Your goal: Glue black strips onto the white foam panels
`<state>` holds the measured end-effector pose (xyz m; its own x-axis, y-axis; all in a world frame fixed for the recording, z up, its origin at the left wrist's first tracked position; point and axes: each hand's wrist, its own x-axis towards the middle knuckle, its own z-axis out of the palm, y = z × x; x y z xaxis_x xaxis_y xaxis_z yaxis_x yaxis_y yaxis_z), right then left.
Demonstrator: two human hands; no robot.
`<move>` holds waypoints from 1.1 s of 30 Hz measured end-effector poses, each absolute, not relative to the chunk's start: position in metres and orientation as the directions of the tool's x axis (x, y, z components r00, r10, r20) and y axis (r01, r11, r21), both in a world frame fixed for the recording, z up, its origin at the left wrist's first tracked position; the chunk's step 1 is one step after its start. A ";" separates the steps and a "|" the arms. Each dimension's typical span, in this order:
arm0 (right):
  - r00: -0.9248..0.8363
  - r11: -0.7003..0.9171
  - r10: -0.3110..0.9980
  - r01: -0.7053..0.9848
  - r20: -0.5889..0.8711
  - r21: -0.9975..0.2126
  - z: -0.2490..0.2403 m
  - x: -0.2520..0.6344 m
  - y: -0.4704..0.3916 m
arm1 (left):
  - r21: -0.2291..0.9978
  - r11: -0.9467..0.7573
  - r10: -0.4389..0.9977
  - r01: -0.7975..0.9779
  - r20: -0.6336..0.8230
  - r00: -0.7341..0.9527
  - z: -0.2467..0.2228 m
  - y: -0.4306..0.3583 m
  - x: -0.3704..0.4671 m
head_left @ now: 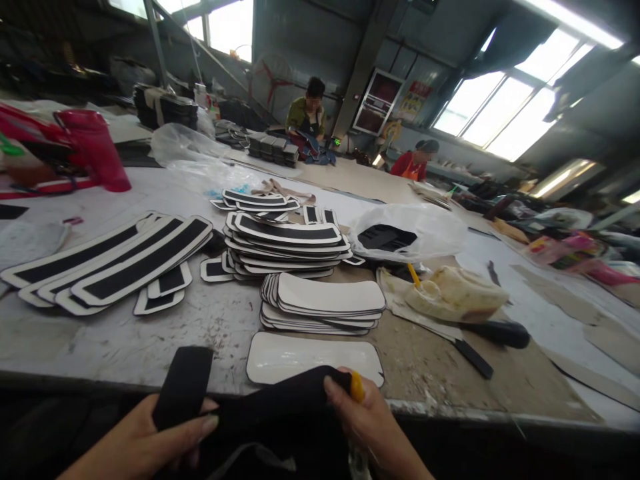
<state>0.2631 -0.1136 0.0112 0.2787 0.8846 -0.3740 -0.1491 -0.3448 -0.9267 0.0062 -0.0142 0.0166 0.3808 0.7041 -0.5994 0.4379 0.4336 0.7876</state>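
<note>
Head, cloth (285,423) in hands (370,415), near table edge (450,408)

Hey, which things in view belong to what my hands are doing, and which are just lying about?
Probably in the job:
- black strip, in your left hand
- black material, in your right hand
- plain white panel
- black-and-white panels

Probably just lying about:
- pink bottle
- clear plastic bag

This is a workshop. Matching cut panels (330,293) lie stacked on a long, scuffed worktable (225,327); at the far side two people (300,115) bend forward, and a strip light (575,21) hangs overhead on the right.
</note>
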 end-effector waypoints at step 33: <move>0.468 -0.477 0.869 0.879 0.161 0.017 -0.031 0.296 -0.119 | 0.578 0.128 0.887 0.806 -0.430 0.167 0.008 0.030 0.088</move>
<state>0.2963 -0.1194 -0.0310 0.4685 0.8686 0.1614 0.8787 -0.4770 0.0166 0.0884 0.0304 0.0081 0.1672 0.8872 -0.4301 0.8059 0.1283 0.5780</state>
